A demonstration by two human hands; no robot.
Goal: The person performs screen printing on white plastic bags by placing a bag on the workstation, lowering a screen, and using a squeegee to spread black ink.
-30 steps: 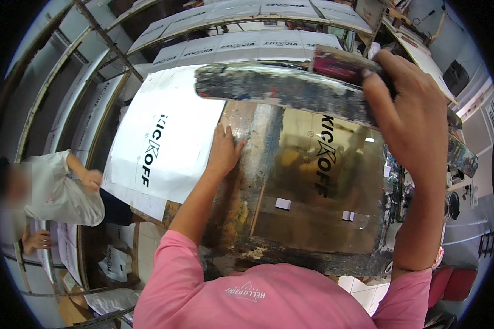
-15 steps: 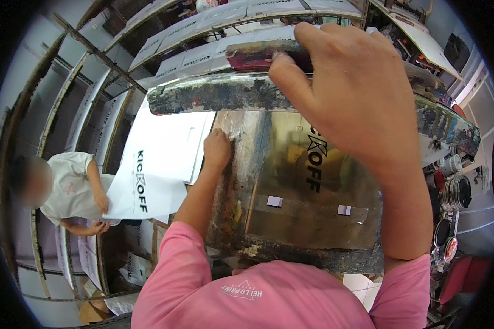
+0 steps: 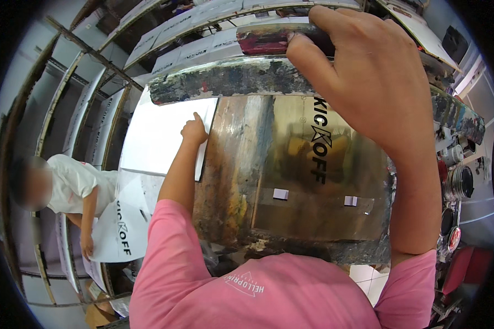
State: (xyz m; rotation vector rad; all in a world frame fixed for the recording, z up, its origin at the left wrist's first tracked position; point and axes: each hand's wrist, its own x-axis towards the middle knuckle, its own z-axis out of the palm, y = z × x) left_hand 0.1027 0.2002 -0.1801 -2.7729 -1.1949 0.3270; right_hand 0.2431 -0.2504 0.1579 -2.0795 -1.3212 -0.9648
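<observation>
My left hand [image 3: 194, 131] rests on a stack of blank white sheets [image 3: 162, 137], index finger stretched out near its far right corner. My right hand [image 3: 370, 71] is closed round a dark, reddish ink-stained bar [image 3: 263, 41] above a long paint-crusted frame edge [image 3: 230, 79]; part of the bar is hidden behind the hand. Beneath my right forearm lies a shiny, yellowish print bed [image 3: 291, 159] with black lettering on it. Two small white tabs [image 3: 280, 194] stick to its near part. At the left a co-worker's hand [image 3: 86, 248] holds a white sheet with black print [image 3: 123, 230].
Racks [image 3: 101, 118] with printed sheets stand along the left and far side. Ink cans [image 3: 459, 182] are piled at the right, near a red chair [image 3: 466, 268]. The co-worker [image 3: 79, 186] stands close to the left end of the worktable [image 3: 219, 203].
The co-worker has drawn the printed sheet off the stack, down and to the left. My left hand has shifted left onto the blank sheets. My right hand and the bar moved slightly right and farther away.
</observation>
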